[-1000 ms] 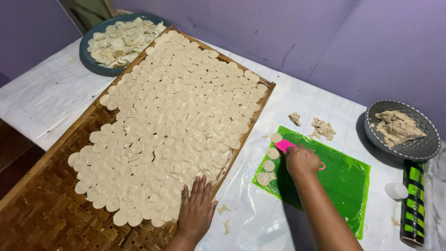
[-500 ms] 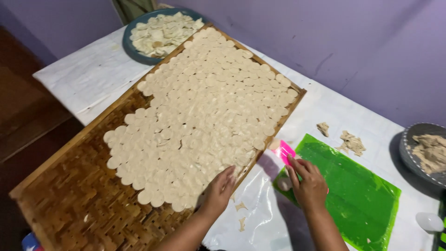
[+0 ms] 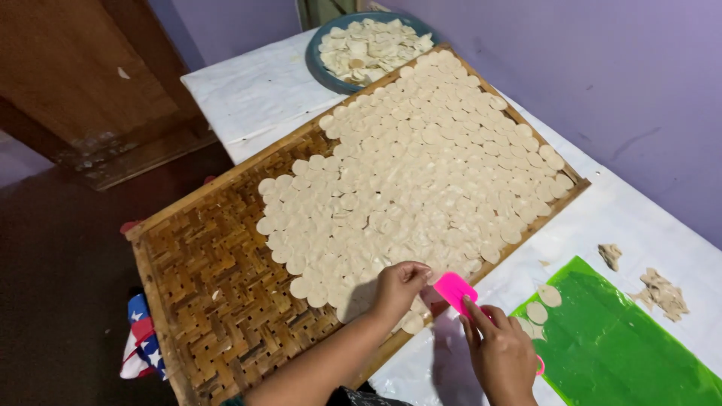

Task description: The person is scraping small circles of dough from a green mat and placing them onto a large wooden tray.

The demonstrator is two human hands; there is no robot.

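Both hands have shifted since the earlier pictures: the left hand (image 3: 398, 289), which lay flat on the near edge of the wide woven bamboo tray (image 3: 218, 278), now curls over the nearest row of thin round cream dough discs (image 3: 421, 165), and the right hand (image 3: 500, 349) has come off the bright green plastic sheet (image 3: 624, 338) and up to the tray's edge. The view has also swung left, so the grey mesh bowl seen before is out of sight.

The left fingers are pinched together on a disc at the tray's near rim, apparently to set it flush against its neighbours, since the discs lie packed side by side in a single layer with the tray's left end bare. The right fingers are clamped on a flat pink plastic scraper (image 3: 455, 289), its blade tilted toward the left hand, just beside the disc being placed. Two more discs (image 3: 543, 302) lie on the green sheet's near corner, close to the right hand. Ragged dough scraps (image 3: 662, 289) sit on the white-covered desk (image 3: 248, 94) beyond the sheet, and a round blue dish of dough offcuts (image 3: 372, 45) stands at the tray's far end.
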